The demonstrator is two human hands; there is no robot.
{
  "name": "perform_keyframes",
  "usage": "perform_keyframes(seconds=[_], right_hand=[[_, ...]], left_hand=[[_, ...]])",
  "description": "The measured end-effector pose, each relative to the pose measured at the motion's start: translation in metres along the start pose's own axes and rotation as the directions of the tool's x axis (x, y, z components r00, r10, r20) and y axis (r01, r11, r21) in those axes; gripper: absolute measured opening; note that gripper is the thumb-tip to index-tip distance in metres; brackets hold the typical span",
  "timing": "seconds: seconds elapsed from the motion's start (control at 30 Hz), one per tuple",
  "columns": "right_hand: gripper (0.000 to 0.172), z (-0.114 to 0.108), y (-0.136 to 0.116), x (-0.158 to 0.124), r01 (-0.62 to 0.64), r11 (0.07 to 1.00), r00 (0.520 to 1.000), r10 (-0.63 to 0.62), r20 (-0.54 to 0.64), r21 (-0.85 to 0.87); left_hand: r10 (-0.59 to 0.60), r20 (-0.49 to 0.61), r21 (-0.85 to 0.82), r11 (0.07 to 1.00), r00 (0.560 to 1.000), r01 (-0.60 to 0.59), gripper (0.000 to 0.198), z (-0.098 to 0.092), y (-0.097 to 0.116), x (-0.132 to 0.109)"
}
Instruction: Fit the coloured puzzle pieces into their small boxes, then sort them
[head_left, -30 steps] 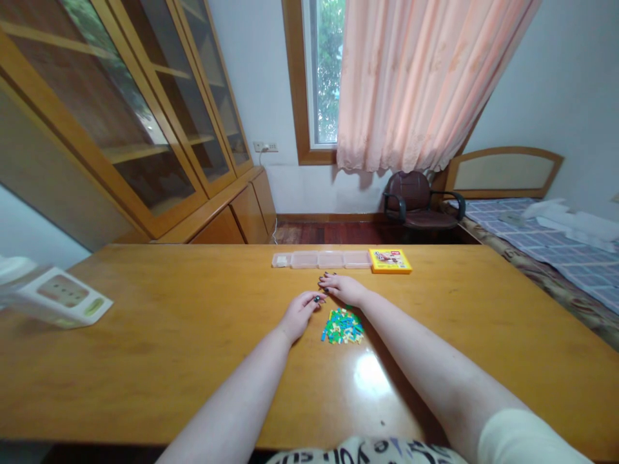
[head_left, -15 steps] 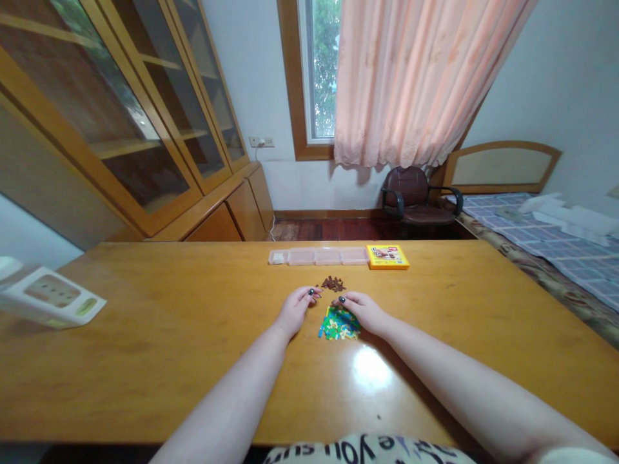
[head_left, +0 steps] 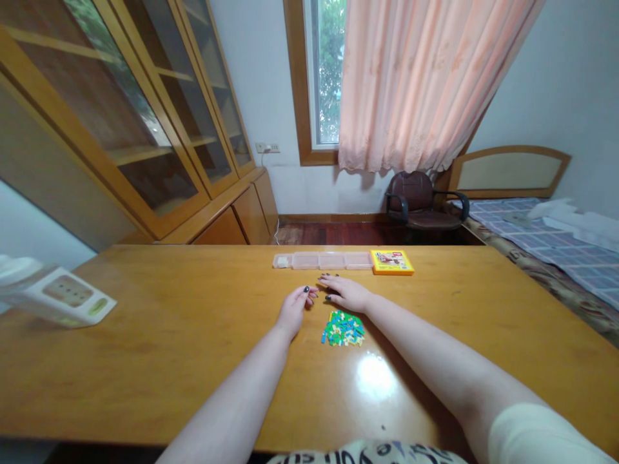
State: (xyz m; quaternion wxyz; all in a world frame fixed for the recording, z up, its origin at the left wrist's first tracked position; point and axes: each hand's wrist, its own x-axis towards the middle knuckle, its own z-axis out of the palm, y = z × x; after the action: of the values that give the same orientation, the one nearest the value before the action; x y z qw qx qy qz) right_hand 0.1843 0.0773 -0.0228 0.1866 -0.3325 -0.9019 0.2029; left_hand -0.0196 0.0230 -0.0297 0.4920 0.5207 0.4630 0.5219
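Observation:
My right hand (head_left: 349,294) lies palm down, its fingers stretched out over the spot where the small dark brown pieces lay, hiding nearly all of them. Beside its fingertips, to the left, my left hand (head_left: 293,312) rests on its side with thumb and fingers curled together; anything between them is too small to make out. A pile of small green, blue, yellow and cream building bricks (head_left: 344,328) spreads on the table just below my right hand, not touched by either hand.
Behind the hands stands a row of clear plastic compartments (head_left: 307,260), with a yellow box (head_left: 393,262) at its right end. A white and clear container (head_left: 62,293) is on the left of the wooden table (head_left: 169,348). Beyond are a chair (head_left: 416,196) and a bed (head_left: 536,225).
My right hand has moved forward and left from the coloured bricks, spreading over the brown pieces and covering them. My left hand has barely moved. The view has shifted slightly.

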Motion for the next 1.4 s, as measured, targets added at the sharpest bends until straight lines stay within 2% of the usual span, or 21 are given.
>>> perform_keyframes(seconds=[0.17,0.33,0.47,0.63,0.83,0.97,1.1,1.17,1.27,1.33,1.4], right_hand=[[0.041,0.012,-0.001,0.020,0.157,0.986,0.983,-0.162,0.086,0.054],[0.046,0.012,0.001,0.015,0.168,0.982,0.975,-0.178,0.135,0.082],[0.042,0.002,0.000,-0.007,0.077,0.996,0.992,-0.081,0.096,0.046],[0.038,-0.020,0.013,-0.056,-0.081,0.995,0.997,0.080,0.025,0.051],[0.036,-0.045,0.053,-0.123,-0.247,0.968,0.968,0.245,-0.054,-0.044],[0.037,-0.054,0.063,-0.141,-0.335,0.933,0.939,0.319,-0.133,-0.131],[0.038,-0.052,0.033,-0.130,-0.314,0.931,0.943,0.283,-0.174,-0.185],[0.041,-0.045,0.007,-0.116,-0.214,0.960,0.976,0.202,-0.082,-0.180],[0.053,-0.028,-0.027,-0.092,-0.094,0.984,0.994,0.100,0.032,-0.148],[0.057,-0.017,-0.040,-0.079,-0.074,0.986,0.993,0.087,0.082,-0.149],[0.059,-0.010,-0.042,-0.071,-0.097,0.979,0.986,0.119,0.120,-0.179]], left_hand=[[0.010,0.011,-0.006,1.000,1.000,-0.010,0.032,-0.001,-0.006,0.002],[-0.010,0.020,-0.016,1.000,1.000,0.010,0.031,0.000,-0.001,0.000],[-0.027,0.024,-0.011,1.000,0.999,0.027,0.033,0.000,0.004,-0.003],[-0.025,0.040,-0.003,1.000,0.999,0.025,0.036,0.000,0.003,-0.003],[-0.043,0.046,-0.003,0.999,0.998,0.044,0.033,0.001,-0.001,-0.001],[-0.030,0.060,0.023,0.999,0.998,0.028,0.032,0.000,0.000,-0.001],[-0.025,0.060,0.023,0.999,0.998,0.024,0.032,0.000,0.000,-0.001],[-0.028,0.059,0.015,1.000,0.998,0.027,0.033,0.001,-0.001,-0.001],[-0.029,0.054,0.014,1.000,0.998,0.028,0.033,0.001,-0.002,-0.001],[-0.028,0.050,0.015,1.000,0.998,0.027,0.033,0.001,-0.002,-0.001],[-0.026,0.048,0.015,1.000,0.999,0.025,0.034,0.001,-0.002,-0.001]])
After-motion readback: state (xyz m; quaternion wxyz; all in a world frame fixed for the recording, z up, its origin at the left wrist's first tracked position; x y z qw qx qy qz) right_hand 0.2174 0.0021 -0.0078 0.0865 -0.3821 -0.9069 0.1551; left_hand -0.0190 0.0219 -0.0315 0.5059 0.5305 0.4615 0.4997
